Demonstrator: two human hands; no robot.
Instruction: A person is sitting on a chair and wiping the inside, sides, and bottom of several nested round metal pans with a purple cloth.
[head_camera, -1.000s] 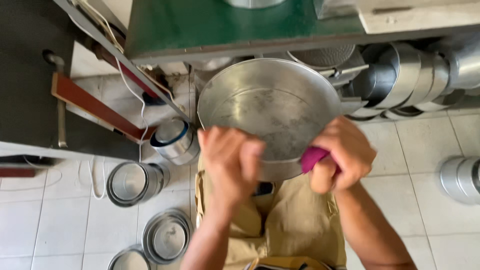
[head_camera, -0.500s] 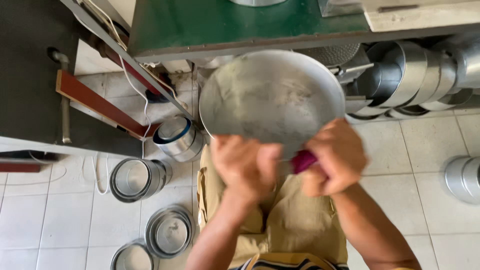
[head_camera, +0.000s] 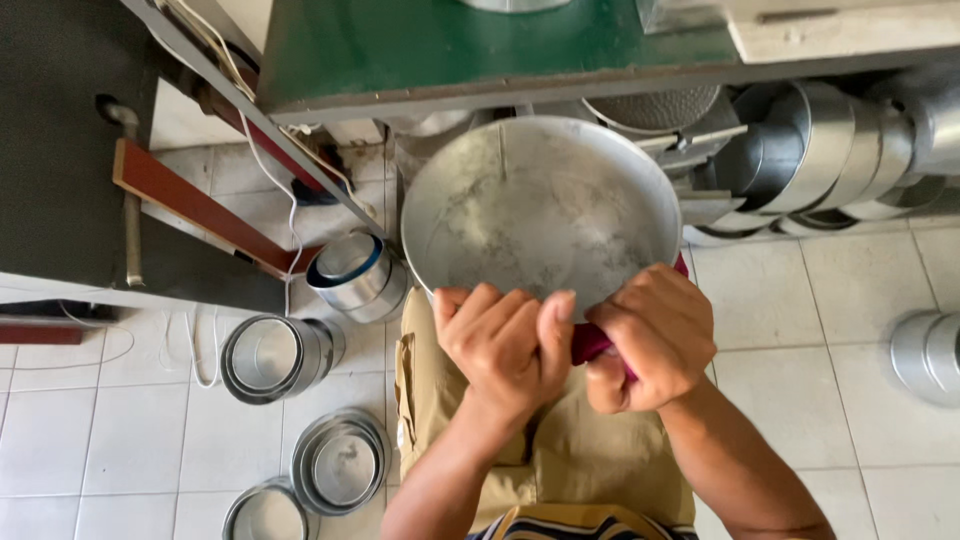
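Because the round aluminium pan (head_camera: 540, 215) is propped on the person's lap in tan trousers (head_camera: 560, 450), not on any worktop, its steadiness depends wholly on the two hands at its near rim. The left hand (head_camera: 505, 345) curls over that rim, fingers bent and pressing the metal; the right hand (head_camera: 650, 335) is closed around a magenta-handled tool (head_camera: 590, 342), whose working end is hidden between the hands. If the left hand's hold slackens, the pan could, I judge, tip off the knees onto the tiled floor (head_camera: 780, 330). A slip of the tool might also meet the left fingers, which lie just beside it. Left of the knees, stacked metal tins (head_camera: 275, 355) stand near enough to be knocked. Farther off, under the green table's (head_camera: 480, 50) front edge, more steel vessels (head_camera: 830, 150) lie on their sides.
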